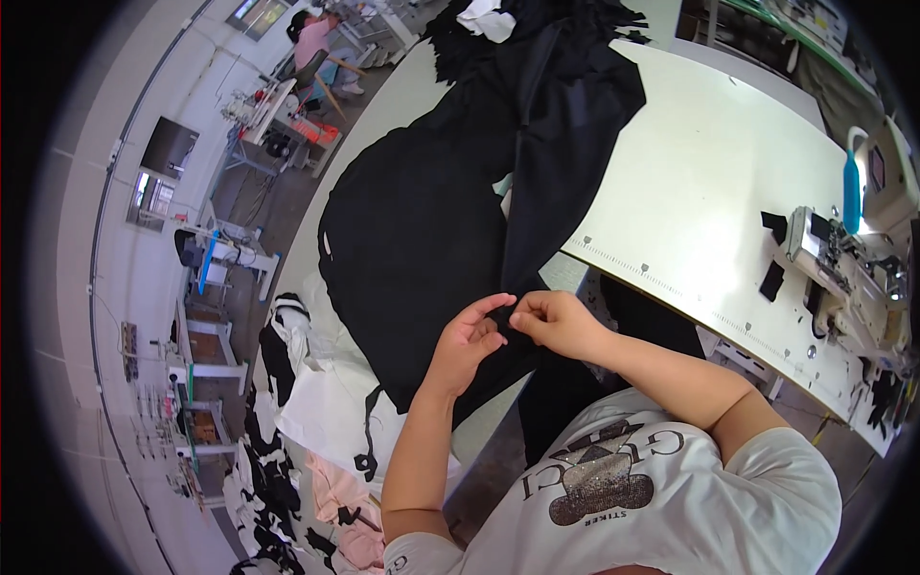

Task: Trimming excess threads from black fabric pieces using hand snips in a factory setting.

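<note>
A large piece of black fabric (pixel 431 220) drapes off the edge of a white sewing table (pixel 709 172) and hangs toward me. My left hand (pixel 467 337) and my right hand (pixel 553 321) meet at the fabric's lower edge, close together. Both pinch the black cloth between thumb and fingers. More of the same black fabric runs back over the table's far end.
A sewing machine (pixel 848 273) sits at the table's right end, with small black scraps (pixel 772 280) beside it. A heap of white, black and pink cloth (pixel 307 450) lies low on my left. Farther off stand other sewing stations and a seated person (pixel 311 38).
</note>
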The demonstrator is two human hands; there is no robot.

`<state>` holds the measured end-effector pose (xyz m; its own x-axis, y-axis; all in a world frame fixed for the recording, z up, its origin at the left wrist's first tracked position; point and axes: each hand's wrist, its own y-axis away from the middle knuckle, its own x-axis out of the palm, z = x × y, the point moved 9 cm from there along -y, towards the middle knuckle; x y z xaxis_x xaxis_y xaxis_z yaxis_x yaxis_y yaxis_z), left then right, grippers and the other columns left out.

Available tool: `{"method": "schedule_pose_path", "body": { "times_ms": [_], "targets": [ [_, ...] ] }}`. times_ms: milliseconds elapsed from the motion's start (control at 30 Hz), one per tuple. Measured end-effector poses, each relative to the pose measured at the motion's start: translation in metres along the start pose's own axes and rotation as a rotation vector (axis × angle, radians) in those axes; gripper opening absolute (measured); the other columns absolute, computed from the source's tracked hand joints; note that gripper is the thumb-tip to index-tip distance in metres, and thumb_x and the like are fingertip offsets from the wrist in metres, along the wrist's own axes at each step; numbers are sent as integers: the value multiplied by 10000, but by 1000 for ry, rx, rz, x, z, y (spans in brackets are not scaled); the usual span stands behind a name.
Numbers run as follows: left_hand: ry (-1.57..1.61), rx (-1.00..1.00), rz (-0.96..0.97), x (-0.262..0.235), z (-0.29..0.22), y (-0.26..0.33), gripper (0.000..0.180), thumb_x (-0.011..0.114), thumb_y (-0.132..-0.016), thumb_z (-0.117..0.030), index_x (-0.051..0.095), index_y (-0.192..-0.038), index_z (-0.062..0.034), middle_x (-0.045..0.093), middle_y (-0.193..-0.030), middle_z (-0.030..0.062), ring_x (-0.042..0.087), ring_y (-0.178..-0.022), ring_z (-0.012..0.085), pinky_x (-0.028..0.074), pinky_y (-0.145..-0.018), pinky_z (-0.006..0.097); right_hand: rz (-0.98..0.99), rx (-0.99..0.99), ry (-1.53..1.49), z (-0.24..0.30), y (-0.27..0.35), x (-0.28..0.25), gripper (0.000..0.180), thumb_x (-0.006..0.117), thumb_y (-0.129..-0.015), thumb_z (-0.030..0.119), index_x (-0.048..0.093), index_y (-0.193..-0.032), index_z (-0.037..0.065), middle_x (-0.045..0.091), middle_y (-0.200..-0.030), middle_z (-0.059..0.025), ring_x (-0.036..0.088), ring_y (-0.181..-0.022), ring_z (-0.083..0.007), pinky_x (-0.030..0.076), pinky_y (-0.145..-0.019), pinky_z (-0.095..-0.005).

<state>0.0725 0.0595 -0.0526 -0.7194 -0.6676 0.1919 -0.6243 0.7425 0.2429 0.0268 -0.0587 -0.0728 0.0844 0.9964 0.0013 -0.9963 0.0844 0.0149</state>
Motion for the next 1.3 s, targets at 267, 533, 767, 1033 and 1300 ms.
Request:
{"method": "schedule_pose_path", "body": {
  "times_ms": [267,533,767,1033,1300],
  "targets": [
    [117,38,-70,-17,8,-1,562,634,-868,-15,430,-1391,-2,424,-1440,107,577,-927,116,480,-924,264,35,-207,105,62,10,8,166,660,-882,183,650,-847,21,614,-638,-74,544,-537,-126,428,-521,-288],
    [459,138,-74,-40,14,-4,593,672,-887,-131,394,-1394,-1,478,-1374,117,547,-1158,225,458,-1004,370,130,-281,68,72,16,9,210,708,-854,239,684,-924,42,615,-652,-65,549,-549,-143,431,-533,-296],
    [-354,433,-308,-2,-44,10,248,597,-873,36,593,-1120,28,551,-1166,90,569,-1008,159,459,-935,283,-127,-688,344,127,-14,-41,301,619,-765,24,694,-1045,108,665,-957,-56,660,-875,-285,524,-729,-367],
    [-117,722,-346,59,-94,-25,631,730,-749,86,391,-1268,-32,476,-1275,121,498,-1189,243,401,-1054,401,-99,-917,677,194,0,-64,133,699,-703,108,653,-821,65,579,-781,-61,618,-685,-264,486,-573,-364],
    [-453,853,301,150,-179,-51,433,769,-797,-225,623,-1117,26,542,-1179,105,532,-1100,197,435,-908,305,-189,-980,738,315,48,-124,165,674,-694,1,640,-852,35,620,-742,-88,602,-664,-231,460,-591,-300]
  ]
}}
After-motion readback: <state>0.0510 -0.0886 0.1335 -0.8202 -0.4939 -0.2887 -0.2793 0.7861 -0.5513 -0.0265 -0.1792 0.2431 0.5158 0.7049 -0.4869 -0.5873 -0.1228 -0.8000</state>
